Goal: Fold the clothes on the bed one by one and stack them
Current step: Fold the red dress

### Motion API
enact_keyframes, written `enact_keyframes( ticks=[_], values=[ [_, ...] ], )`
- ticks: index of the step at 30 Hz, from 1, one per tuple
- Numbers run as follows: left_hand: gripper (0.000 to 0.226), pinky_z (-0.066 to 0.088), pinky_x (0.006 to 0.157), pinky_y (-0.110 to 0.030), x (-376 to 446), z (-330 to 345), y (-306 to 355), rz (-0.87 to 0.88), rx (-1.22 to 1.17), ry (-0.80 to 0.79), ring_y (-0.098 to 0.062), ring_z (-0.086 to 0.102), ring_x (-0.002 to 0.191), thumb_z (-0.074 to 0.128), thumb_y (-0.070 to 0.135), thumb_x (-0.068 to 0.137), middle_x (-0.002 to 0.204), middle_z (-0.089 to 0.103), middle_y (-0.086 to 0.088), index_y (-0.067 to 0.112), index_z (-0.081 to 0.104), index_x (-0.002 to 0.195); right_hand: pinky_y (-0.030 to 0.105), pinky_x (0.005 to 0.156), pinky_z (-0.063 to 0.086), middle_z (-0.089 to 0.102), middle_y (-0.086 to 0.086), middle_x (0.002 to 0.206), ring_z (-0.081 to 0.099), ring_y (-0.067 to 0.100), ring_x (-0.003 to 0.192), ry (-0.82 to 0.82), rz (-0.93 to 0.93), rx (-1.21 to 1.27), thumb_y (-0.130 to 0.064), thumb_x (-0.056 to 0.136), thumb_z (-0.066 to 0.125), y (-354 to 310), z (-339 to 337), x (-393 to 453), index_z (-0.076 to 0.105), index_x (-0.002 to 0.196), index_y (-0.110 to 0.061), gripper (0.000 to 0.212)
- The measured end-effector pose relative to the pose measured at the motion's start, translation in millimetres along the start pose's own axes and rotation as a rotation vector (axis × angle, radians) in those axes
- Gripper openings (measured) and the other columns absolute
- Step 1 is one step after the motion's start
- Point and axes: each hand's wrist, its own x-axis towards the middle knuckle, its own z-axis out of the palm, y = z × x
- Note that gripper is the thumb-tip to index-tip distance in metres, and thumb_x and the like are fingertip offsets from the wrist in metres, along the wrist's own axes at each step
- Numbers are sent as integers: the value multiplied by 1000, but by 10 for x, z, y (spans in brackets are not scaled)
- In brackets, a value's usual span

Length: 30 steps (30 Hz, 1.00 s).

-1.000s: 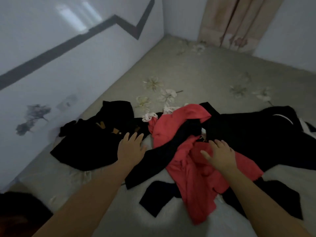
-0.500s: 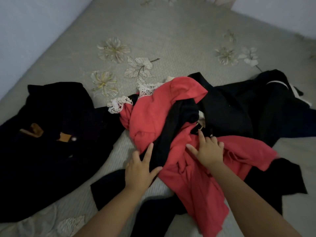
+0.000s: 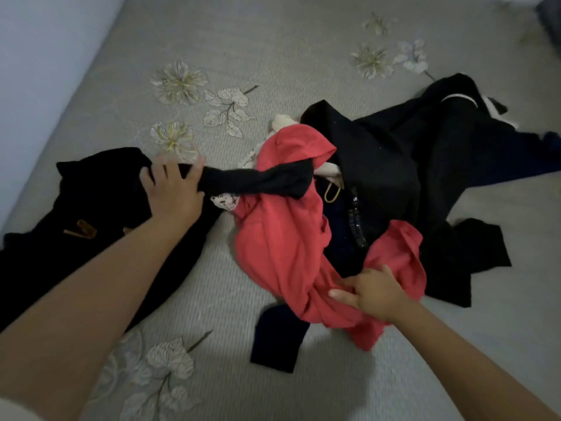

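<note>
The left hand, at nine o'clock, grips one end of a black garment stretched taut across the red garment in the middle of the bed. The right hand, at five o'clock, pinches a bunched fold of the red garment, index finger extended. A black jacket lies under the left forearm, and dark clothes sprawl at two o'clock.
</note>
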Motion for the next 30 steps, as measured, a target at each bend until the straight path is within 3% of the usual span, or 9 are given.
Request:
enact_keyframes(
  ticks=[3, 6, 9, 13, 18, 22, 26, 28, 30],
  values=[
    [55, 27, 98, -63, -451, 365, 139, 124, -136, -63, -48, 36, 124, 55, 34, 82, 133, 42, -30, 12, 49, 132, 32, 76, 34, 55, -6, 73, 57, 20, 97, -36, 111, 74, -90, 45, -18, -43, -26, 51, 59, 69, -20, 107],
    [77, 28, 106, -48, -829, 604, 299, 105, -408, -227, -40, 37, 127, 28, 55, 78, 138, 42, -24, 6, 38, 137, 37, 87, 41, 59, 17, 112, 52, 33, 110, 377, 266, 361, -80, 70, 22, -204, -111, 492, 50, 128, -15, 91],
    [85, 29, 110, -42, -1051, 746, 350, 92, -493, -213, -32, 38, 130, 18, 57, 73, 139, 42, -18, 6, 34, 140, 32, 96, 36, 46, 19, 134, 45, 32, 122, 258, 366, 784, -44, 86, 56, -369, -90, 957, 15, 146, -17, 77],
    [82, 32, 107, -44, -1146, 816, 199, 28, -577, -191, -31, 41, 127, 26, 58, 77, 138, 45, -14, 9, 27, 143, 24, 72, 35, 62, 18, 91, 57, 20, 90, 234, 214, 768, -27, 86, 63, -357, 16, 973, 65, 92, -5, 23],
    [77, 26, 109, -42, -1162, 601, 338, 76, -548, -24, -37, 46, 123, 30, 50, 80, 131, 50, -23, -3, 38, 135, 8, 57, 33, 58, -2, 64, 48, -16, 54, 6, -119, 597, -22, 90, 56, -51, 50, 125, 68, 84, 1, 26],
    [75, 31, 103, -53, -1114, 492, 806, 236, -478, 41, -42, 40, 126, 31, 52, 77, 129, 53, -19, 1, 46, 131, 17, 68, 36, 59, 4, 80, 53, 6, 74, -217, -167, 468, -34, 92, 51, 138, 306, -329, 64, 91, -1, 36],
    [91, 6, 112, -46, -1111, 585, 1345, 438, -213, -329, -20, 25, 137, 8, 70, 67, 141, 43, -1, 24, 12, 147, -2, 80, 28, 62, 1, 102, 54, 7, 98, 137, -30, 627, -73, 76, 38, 304, 411, -508, 64, 113, -5, 81],
    [78, 20, 109, -40, -1122, 691, 1446, 471, -149, -335, -23, 44, 123, 28, 65, 82, 125, 56, -6, 24, 13, 147, 2, 80, 29, 65, 13, 100, 59, 20, 97, 337, 67, 643, -63, 78, 43, 381, 427, -437, 66, 108, 0, 73],
    [65, 44, 83, -37, -1121, 693, 1388, 488, -179, -177, -29, 63, 91, 55, 44, 86, 95, 68, -13, 17, 34, 141, 10, 80, 29, 64, 19, 104, 58, 29, 101, 377, 129, 614, -41, 79, 43, 392, 412, -302, 63, 112, 0, 56]
  ],
)
